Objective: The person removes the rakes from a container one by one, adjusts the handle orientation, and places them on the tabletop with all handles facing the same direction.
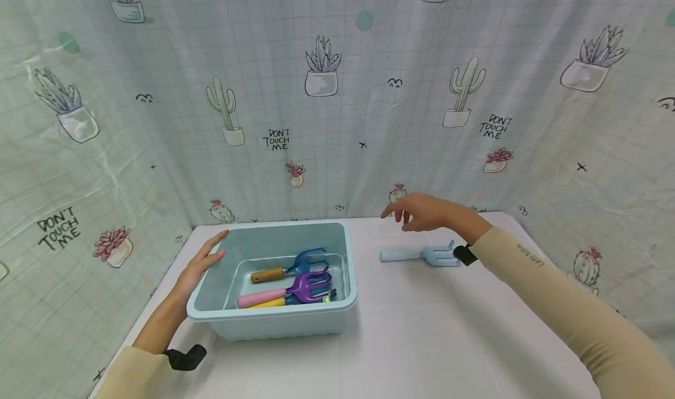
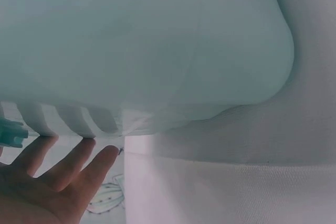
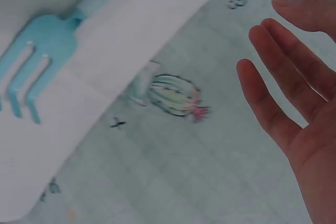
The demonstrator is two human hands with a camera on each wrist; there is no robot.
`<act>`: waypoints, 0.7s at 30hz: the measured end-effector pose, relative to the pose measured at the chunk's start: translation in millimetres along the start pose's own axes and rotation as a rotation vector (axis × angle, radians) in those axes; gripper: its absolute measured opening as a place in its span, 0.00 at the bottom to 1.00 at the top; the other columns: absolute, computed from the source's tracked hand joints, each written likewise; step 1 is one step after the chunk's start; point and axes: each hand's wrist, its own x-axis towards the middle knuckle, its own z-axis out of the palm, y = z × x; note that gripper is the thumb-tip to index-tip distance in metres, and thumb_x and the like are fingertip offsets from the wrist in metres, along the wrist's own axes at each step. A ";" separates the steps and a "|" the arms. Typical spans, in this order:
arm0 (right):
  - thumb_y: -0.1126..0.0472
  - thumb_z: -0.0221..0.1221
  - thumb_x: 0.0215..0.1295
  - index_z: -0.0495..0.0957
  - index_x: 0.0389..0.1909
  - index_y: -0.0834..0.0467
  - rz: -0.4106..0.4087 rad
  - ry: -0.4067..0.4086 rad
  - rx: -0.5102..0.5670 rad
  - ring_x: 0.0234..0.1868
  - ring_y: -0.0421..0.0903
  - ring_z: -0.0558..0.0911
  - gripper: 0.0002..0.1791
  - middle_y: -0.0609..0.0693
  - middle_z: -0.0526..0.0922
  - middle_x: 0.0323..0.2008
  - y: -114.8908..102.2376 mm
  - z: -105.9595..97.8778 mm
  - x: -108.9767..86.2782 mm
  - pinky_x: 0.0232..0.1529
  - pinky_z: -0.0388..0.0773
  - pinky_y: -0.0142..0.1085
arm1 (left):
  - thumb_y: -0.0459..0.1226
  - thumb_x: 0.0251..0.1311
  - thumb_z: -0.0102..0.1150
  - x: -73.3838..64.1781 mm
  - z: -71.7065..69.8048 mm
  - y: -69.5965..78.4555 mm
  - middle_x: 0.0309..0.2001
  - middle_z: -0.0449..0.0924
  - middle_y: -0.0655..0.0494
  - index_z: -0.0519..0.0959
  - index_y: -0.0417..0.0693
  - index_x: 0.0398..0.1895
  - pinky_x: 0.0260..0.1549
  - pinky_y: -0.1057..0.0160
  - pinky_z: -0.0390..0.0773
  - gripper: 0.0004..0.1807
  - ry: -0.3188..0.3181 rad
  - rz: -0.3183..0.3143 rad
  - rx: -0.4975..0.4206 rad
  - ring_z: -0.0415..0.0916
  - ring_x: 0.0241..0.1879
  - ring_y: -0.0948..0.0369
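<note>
My left hand (image 1: 199, 263) rests on the left rim of a pale blue plastic basin (image 1: 274, 315), its thumb over the edge. Extended, spread fingers (image 2: 79, 163) touch the outer wall in the left wrist view. In the basin lie a blue hand fork (image 1: 303, 264) with a wooden handle, a purple hand fork (image 1: 303, 287) with a pink handle, and a partly covered tool with a yellow handle (image 1: 269, 303). My right hand (image 1: 422, 211) hovers holding nothing, fingers relaxed. Below it a light blue hand fork (image 1: 401, 255) lies on the table, tines to the right.
A white table surface (image 1: 411, 334) carries the basin and the loose fork. Behind and at both sides hangs a curtain (image 1: 364, 123) printed with potted cacti, meeting the table's back edge. Dark straps (image 1: 184, 358) sit at both wrists.
</note>
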 end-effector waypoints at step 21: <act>0.57 0.64 0.70 0.77 0.67 0.43 -0.142 0.033 0.015 0.52 0.44 0.86 0.25 0.48 0.86 0.52 -105.0 -34.8 71.2 0.50 0.84 0.41 | 0.52 0.82 0.37 -2.8 0.6 2.0 0.86 0.35 0.48 0.41 0.67 0.85 0.51 0.73 0.74 0.34 -0.007 0.011 -0.040 0.42 0.83 0.41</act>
